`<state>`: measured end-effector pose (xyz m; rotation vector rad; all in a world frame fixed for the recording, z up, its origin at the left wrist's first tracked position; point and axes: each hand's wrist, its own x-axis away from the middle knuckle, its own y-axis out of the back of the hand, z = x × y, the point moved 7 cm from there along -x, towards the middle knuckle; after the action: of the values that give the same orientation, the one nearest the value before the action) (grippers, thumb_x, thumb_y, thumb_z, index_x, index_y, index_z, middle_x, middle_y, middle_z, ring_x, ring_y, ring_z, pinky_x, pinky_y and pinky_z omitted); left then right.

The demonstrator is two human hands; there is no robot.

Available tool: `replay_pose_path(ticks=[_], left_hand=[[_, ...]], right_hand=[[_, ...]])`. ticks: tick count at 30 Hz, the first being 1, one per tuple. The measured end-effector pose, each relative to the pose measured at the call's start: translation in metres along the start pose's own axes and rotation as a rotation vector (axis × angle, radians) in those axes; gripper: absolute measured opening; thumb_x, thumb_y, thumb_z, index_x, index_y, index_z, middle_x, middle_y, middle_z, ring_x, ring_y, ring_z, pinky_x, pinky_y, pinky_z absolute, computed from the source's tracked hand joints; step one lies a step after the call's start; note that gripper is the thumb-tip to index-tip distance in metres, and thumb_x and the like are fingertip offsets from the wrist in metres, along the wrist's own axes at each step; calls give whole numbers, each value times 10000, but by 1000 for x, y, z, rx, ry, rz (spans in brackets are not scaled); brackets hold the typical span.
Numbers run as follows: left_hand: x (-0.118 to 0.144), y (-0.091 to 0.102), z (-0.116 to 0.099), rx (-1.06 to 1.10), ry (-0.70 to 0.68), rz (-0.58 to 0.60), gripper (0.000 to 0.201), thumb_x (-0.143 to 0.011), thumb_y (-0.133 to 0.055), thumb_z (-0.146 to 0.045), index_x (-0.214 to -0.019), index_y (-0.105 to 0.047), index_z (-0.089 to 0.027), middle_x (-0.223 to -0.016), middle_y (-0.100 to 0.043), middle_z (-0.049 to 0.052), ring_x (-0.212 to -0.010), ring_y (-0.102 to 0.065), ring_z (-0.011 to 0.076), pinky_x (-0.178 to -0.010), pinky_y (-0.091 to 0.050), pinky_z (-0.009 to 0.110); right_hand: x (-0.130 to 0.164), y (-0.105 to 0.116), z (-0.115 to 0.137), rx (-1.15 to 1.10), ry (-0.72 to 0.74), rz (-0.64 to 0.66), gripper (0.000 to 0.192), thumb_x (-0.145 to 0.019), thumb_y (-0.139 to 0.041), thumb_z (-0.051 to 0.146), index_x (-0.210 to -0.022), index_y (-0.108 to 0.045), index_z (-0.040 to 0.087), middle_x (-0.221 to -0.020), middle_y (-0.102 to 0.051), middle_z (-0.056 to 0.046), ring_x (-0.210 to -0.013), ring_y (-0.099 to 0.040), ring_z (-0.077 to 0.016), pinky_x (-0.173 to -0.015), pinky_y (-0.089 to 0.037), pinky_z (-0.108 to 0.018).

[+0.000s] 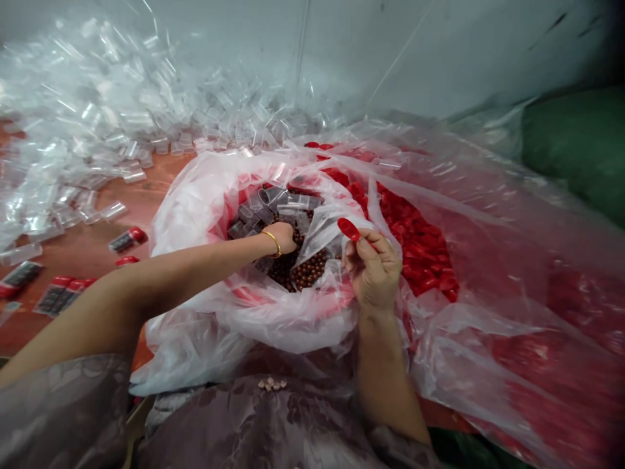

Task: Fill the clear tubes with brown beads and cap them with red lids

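Note:
My right hand (375, 267) pinches a red plastic cap (348, 228) between thumb and fingers, above the right rim of a plastic-lined basin (195, 202). My left hand (283, 238), with a gold bracelet at the wrist, reaches down into the basin. Its fingers are hidden among the brown beads (310, 270), so what they hold does not show. Clear plastic tubes (273, 197) lie in the basin behind that hand. A fold of the translucent liner covers part of the beads.
A large pile of clear tubes (107, 98) spreads over the reddish table (151, 189) at back left. Several filled, red-capped tubes (63, 293) lie at left. More red caps (420, 247) fill a clear bag (488, 312) at right. A green sack (576, 143) stands behind.

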<state>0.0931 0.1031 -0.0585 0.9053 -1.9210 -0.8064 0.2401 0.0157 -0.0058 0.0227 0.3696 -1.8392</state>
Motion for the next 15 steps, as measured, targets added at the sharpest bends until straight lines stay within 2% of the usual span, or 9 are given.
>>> replay_pose_path(ticks=[2,5,7,10,12,15], left_hand=[[-5,6,4,73,-8,-93,264,-718,-620,-306,-859,-697,-96,-794,-679,127,-844,-647,244,-775,-481,283],[-4,12,11,170,-15,-172,291,-731,-636,-315,-957,-668,-135,-835,-683,63,-776,-632,180,-718,-480,244],[3,17,15,266,-50,-208,291,-716,-658,-303,-963,-659,-147,-839,-675,35,-746,-608,153,-683,-472,233],[23,25,18,480,-174,-261,265,-678,-682,-253,-920,-651,-148,-778,-639,3,-700,-563,121,-645,-455,219],[42,28,18,641,-258,-259,251,-668,-678,-215,-903,-629,-142,-752,-612,-10,-684,-544,106,-636,-450,213],[70,25,19,938,-316,-157,277,-670,-688,-226,-905,-581,-128,-773,-591,-7,-684,-541,91,-648,-464,218]], right_hand=[[0,0,0,-7,6,-5,158,-745,-643,323,-856,-630,211,-573,-555,54,-399,-436,-42,-396,-321,-185],[-1,2,1,-30,15,-32,177,-755,-616,352,-860,-625,210,-571,-553,50,-391,-436,-50,-390,-319,-195],[-3,4,1,-69,8,-49,215,-771,-567,395,-857,-624,206,-575,-554,42,-389,-442,-60,-393,-336,-210],[-4,3,1,-91,-1,-41,232,-771,-529,399,-868,-614,207,-603,-555,38,-399,-451,-64,-414,-366,-222],[-3,2,1,-44,11,-27,200,-760,-555,344,-910,-596,219,-654,-560,46,-414,-448,-52,-431,-371,-213],[-1,1,2,123,61,-17,208,-783,-569,299,-980,-553,233,-698,-558,60,-417,-422,-40,-433,-351,-199]])
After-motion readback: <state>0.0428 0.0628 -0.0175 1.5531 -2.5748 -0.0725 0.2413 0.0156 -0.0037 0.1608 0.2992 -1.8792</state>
